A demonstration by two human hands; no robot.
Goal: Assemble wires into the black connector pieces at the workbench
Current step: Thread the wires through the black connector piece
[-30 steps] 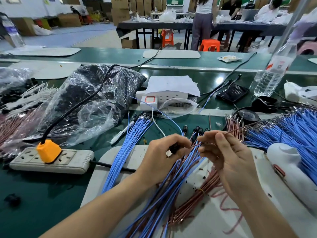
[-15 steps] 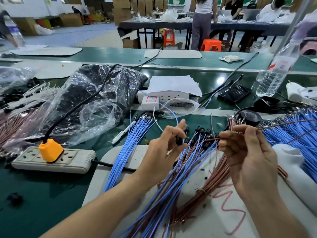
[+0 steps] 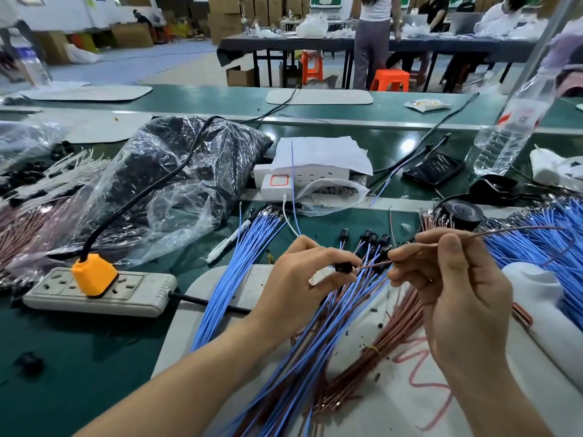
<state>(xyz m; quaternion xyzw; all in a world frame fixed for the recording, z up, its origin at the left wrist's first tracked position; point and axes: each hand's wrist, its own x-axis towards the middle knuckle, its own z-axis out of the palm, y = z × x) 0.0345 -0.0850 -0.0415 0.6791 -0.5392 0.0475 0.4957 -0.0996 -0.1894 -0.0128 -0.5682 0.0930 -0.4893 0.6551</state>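
The left hand (image 3: 303, 279) was held over the white mat (image 3: 362, 402) on the green tabletop (image 3: 63, 357). Its fingers were curled, and its thumb and fingertips pinched a small black connector piece (image 3: 344, 267). The right hand (image 3: 457, 294) was just beside it, with the thumb and first finger pinching a thin brown wire (image 3: 511, 231). The other fingers of that hand were bent in. The near end of the brown wire reached right up to the connector piece, but whether it was inside could not be told. The far end stuck out to the right, over a big pile of blue wires (image 3: 536, 244). Under the hands lay a long bunch of blue wires (image 3: 239, 279) and a bunch of brown wires (image 3: 394, 335). A row of black connectors with wires in them (image 3: 372, 239) lay just behind the hands. To the left sat a white power strip (image 3: 135, 294) with an orange plug (image 3: 93, 272) in it, near a crinkly plastic bag (image 3: 164, 184). A water bottle (image 3: 511, 127) stood far off to the right, tilted.
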